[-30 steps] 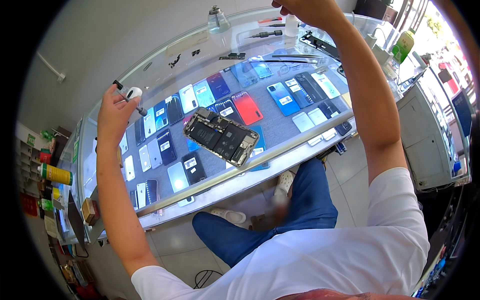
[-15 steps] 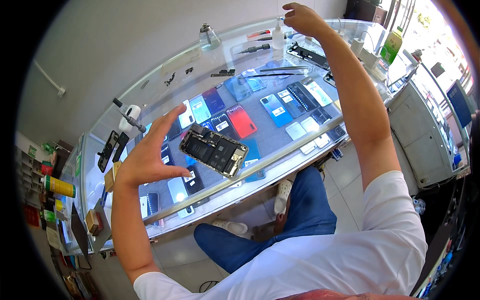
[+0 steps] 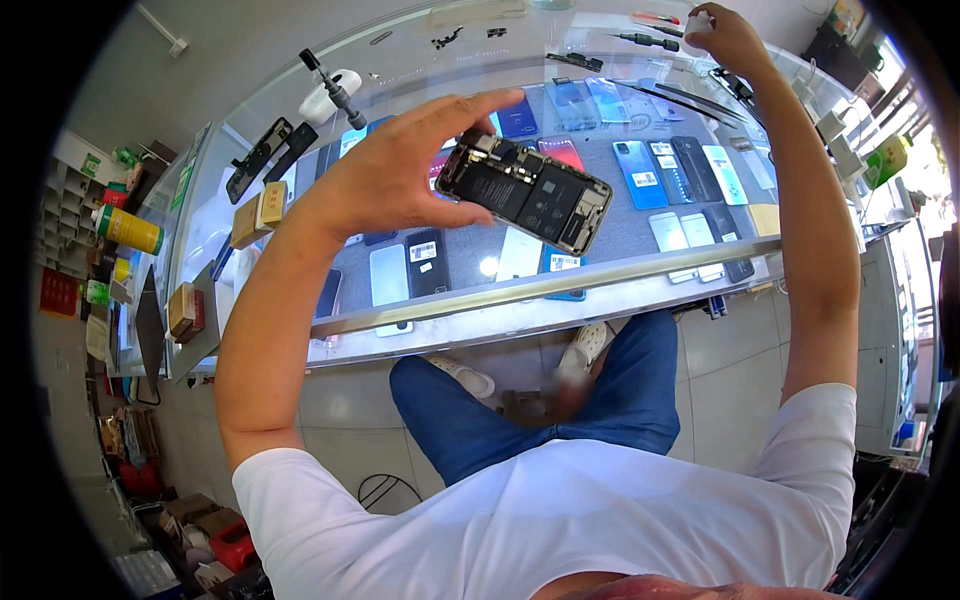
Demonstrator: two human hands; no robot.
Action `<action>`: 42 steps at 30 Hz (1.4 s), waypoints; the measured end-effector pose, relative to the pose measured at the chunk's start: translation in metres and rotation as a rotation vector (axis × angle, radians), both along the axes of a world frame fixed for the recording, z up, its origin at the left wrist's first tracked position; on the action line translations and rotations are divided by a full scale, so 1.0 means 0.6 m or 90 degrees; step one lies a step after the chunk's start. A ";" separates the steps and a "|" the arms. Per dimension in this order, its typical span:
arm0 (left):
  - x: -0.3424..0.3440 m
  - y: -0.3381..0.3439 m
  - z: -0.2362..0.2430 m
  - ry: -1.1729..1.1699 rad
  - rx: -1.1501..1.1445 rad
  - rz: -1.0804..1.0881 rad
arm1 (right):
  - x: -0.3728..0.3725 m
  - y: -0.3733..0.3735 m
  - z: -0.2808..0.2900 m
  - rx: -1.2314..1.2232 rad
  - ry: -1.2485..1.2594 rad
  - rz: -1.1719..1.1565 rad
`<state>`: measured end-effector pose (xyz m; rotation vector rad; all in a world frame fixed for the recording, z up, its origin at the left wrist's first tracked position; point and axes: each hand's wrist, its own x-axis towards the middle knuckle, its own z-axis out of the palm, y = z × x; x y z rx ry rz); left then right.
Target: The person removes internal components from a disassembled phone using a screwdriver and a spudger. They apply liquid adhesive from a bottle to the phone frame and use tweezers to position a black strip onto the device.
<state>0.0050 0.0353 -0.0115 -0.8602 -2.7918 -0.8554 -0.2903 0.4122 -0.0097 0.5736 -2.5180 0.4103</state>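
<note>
An opened phone [image 3: 525, 195], with its black battery and inner boards bare, lies face up over the glass counter [image 3: 430, 318]. My left hand [image 3: 425, 165] curves about its left end, thumb and forefinger spread wide on either side. The thumb tip is close to the phone's lower edge; whether it touches I cannot tell. At the far right, my right hand [image 3: 728, 38] has its fingers around a small white pump bottle [image 3: 697, 30], partly hidden by them. Near that hand lie a dark screwdriver [image 3: 648, 41] and thin black tweezers [image 3: 690, 100].
Below the glass sit several phones, among them a blue one [image 3: 637, 172]. A grey screwdriver [image 3: 335, 88] rests by a white rounded case [image 3: 330, 97] at the left. Small boxes [image 3: 262, 212] and a phone frame [image 3: 258, 160] stand nearby. A green bottle [image 3: 886, 160] is far right.
My right hand has come down onto the white pump bottle and closed on it. My left hand has moved in around the opened phone's left end. The whole view has shifted.
</note>
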 end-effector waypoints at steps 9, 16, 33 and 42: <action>-0.003 0.012 0.001 0.021 0.128 0.030 | 0.200 -0.110 0.102 -0.121 -0.135 0.186; 0.002 0.014 0.012 0.003 0.265 0.025 | 0.242 -0.134 0.103 -0.122 -0.146 0.400; 0.010 0.010 0.040 -0.049 0.467 -0.038 | 0.290 -0.149 0.092 -0.052 0.052 0.558; 0.018 0.014 0.045 -0.026 0.475 -0.047 | 0.297 -0.168 0.080 0.062 0.403 0.673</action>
